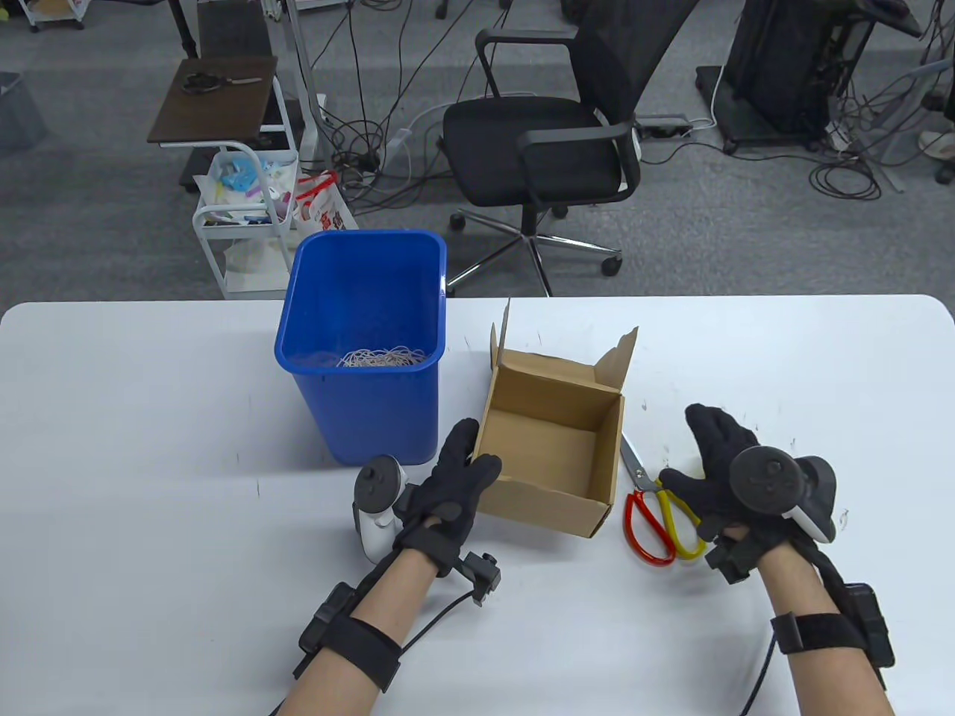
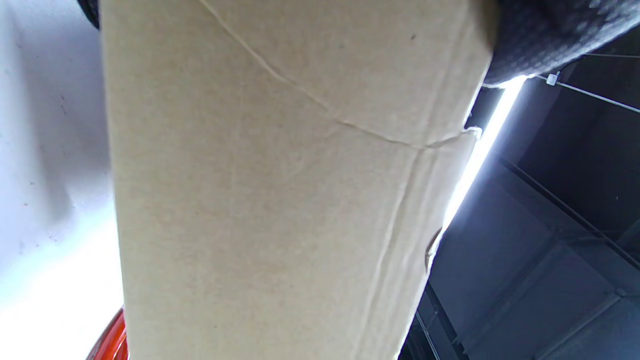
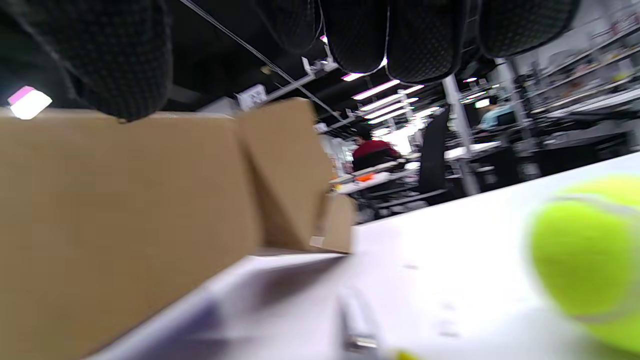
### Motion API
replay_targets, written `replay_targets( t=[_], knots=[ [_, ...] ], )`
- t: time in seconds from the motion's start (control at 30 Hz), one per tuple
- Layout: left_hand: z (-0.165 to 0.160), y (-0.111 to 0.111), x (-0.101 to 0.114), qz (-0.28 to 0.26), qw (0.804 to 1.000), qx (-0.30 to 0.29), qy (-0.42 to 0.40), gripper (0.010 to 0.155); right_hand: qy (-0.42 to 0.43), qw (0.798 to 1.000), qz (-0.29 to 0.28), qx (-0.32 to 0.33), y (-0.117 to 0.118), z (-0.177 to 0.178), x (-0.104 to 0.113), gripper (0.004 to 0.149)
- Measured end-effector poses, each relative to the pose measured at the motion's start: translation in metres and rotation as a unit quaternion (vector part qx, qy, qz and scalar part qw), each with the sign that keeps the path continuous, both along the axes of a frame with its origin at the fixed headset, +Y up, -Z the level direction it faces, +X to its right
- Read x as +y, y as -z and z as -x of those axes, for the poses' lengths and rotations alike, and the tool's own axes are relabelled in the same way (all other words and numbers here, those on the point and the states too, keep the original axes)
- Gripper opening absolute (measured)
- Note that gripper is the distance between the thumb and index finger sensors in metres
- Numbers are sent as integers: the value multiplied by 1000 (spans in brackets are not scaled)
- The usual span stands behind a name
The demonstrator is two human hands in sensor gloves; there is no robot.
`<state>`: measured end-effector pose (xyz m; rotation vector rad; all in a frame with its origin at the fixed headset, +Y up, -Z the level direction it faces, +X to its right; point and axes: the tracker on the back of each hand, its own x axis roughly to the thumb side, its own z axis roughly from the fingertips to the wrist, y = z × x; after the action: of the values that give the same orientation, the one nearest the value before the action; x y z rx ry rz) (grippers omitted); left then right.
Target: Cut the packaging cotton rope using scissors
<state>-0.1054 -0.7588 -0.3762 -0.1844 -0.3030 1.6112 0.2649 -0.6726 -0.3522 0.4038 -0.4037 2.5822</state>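
Observation:
The scissors [image 1: 655, 514], with one red and one yellow handle loop, lie on the white table [image 1: 149, 418] just right of an open, empty cardboard box [image 1: 556, 496]. My left hand [image 1: 456, 477] grips the box's near left corner; in the left wrist view the box wall [image 2: 280, 200] fills the frame. My right hand [image 1: 712, 466] is open with fingers spread, hovering over the yellow handle and holding nothing. White cotton rope pieces [image 1: 382, 358] lie inside a blue bin [image 1: 358, 418]. I see no rope on the box.
The blue bin stands left of the box, close to my left hand. In the right wrist view a yellow-green ball [image 3: 585, 260] sits on the table by my right hand, with the box [image 3: 125, 215] to its left. An office chair [image 1: 552, 142] stands beyond the table.

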Motion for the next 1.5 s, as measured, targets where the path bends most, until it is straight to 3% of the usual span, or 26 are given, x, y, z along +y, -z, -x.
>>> replay_targets(
  t=[0.2, 0.33, 0.6, 0.93, 1.07, 1.3, 1.5],
  knots=[
    [4, -3, -1, -4, 1000, 4, 7, 96, -7, 998, -13, 60, -27, 32, 0, 87],
    [9, -2, 2, -11, 1000, 5, 4, 96, 3, 998, -25, 65, -36, 31, -6, 88],
    [10, -1, 10, -20, 1000, 2, -13, 96, 18, 998, -4, 63, -32, 17, -19, 88],
    [5, -7, 17, -28, 1000, -8, -9, 96, -3, 997, -12, 73, -36, 25, -18, 88],
    [-1, -13, 38, -43, 999, -24, -9, 96, 4, 998, -10, 63, -35, 22, -17, 88],
    [-10, -22, 98, -81, 994, -67, -9, 96, 9, 998, 1, 57, -31, 19, -21, 88],
    [10, -24, 149, -120, 990, -66, -21, 96, 2, 998, 10, 54, -30, 17, -24, 88]
  ],
)
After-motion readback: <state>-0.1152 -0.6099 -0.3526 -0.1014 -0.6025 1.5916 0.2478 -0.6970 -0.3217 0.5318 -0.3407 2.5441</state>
